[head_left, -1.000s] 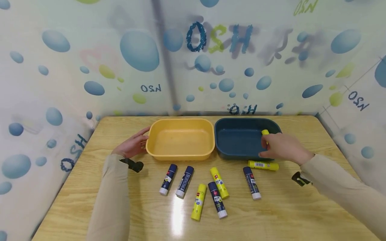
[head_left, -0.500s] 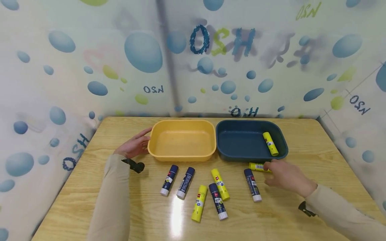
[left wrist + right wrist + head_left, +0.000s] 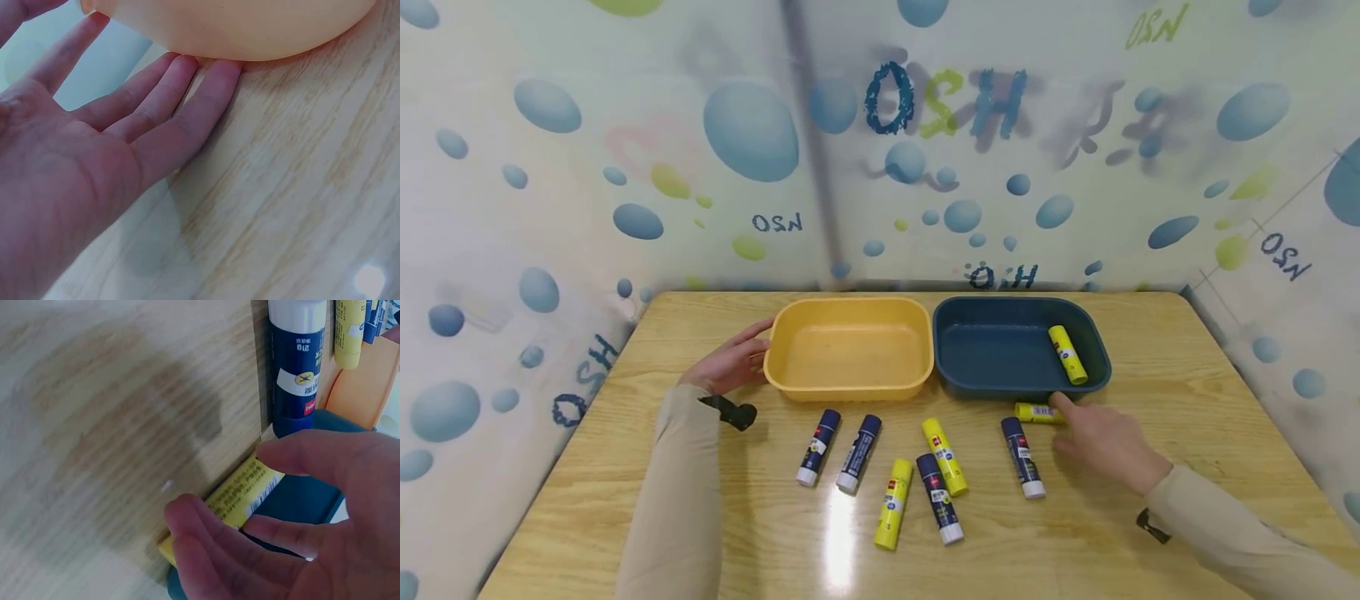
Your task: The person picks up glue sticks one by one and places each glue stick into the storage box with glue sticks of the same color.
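Left of the orange-yellow tray [image 3: 848,392], the left hand [image 3: 726,367] spreads its fingers loosely, holding nothing; only the left wrist view shows fingertips meeting the tray low on its wall. Next, on the table [image 3: 1000,550], lie two navy sticks [image 3: 817,447], two yellow sticks [image 3: 892,504] and a third navy stick [image 3: 939,498]. The dark blue tray [image 3: 992,346] sits just beside its neighbour, with another yellow stick [image 3: 1067,355] inside, plain from the head. In front of it are a last navy stick [image 3: 1022,458] and, farther right, the yellow glue stick [image 3: 244,494], lying along the tray's near side beneath the right hand [image 3: 1108,442]. Its fingers bend round the barrel with the thumb toward one end; how firmly they press, I cannot tell. The head view hides much of that grasp, while the right wrist view reveals thumb, fingers and printed label. The stick should be light, stiff, smooth and apt to roll, hard to break; a pinch across mid-barrel would suit it best.
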`<state>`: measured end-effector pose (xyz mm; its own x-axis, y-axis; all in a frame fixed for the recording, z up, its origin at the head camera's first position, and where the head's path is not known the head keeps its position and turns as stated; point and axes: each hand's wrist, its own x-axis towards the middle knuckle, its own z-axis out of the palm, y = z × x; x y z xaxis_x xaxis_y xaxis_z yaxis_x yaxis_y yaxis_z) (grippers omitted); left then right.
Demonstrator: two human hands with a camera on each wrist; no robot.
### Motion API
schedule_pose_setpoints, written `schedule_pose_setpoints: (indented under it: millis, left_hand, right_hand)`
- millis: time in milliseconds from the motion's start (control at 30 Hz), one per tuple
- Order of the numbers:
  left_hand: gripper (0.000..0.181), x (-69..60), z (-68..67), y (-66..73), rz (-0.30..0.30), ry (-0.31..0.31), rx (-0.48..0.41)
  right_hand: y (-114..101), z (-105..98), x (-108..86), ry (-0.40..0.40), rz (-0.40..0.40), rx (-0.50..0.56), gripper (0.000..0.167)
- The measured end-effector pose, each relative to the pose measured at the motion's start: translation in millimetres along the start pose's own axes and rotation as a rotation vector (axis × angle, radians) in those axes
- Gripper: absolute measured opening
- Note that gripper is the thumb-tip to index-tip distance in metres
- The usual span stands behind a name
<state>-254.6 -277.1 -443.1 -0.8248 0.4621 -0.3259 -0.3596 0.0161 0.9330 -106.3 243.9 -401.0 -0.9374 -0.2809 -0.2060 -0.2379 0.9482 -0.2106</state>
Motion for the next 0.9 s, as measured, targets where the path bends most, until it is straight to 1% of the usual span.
schedule_pose_setpoints:
  millis: [67,200,333,433,500,567,733,900]
  left_hand:
    - [0.061,-1.0,0.4,0.8,-0.007,0.0,0.004]
    - [0.065,-2.6,1.2,1.8,-0.022,-0.005,0.016]
    - [0.065,-3.2,0.6,1.8,-0.029,-0.01,0.001]
    - [0.065,-4.4,0.3,2.1,-0.032,-0.007,0.007]
    - [0.066,-5.6,0.1,2.2,-0.031,-0.008,0.016]
    - [0.066,-6.4,0.7,2.2,-0.025,-0.011,0.022]
    - [0.064,-3.8,1.4,0.5,-0.022,-0.011,0.001]
    - [0.063,-3.1,0.4,1.6,-0.037,-0.008,-0.012]
  right_hand:
    - [0,2,0.8,-0.004,0.009,0.024,0.035]
    - [0,5,1.4,-0.035,0.035,0.055,0.035]
    - [-2,6,2.2,-0.059,0.052,0.066,0.028]
    - [-2,7,2.0,-0.076,0.065,0.061,0.023]
    - [-3,6,1.1,-0.083,0.075,0.06,0.025]
    - [-2,7,-0.4,-0.089,0.103,0.064,0.029]
    - [5,9,-4.9,-0.076,0.173,0.068,0.029]
    - [9,10,-7.7,-0.086,0.183,0.1,0.03]
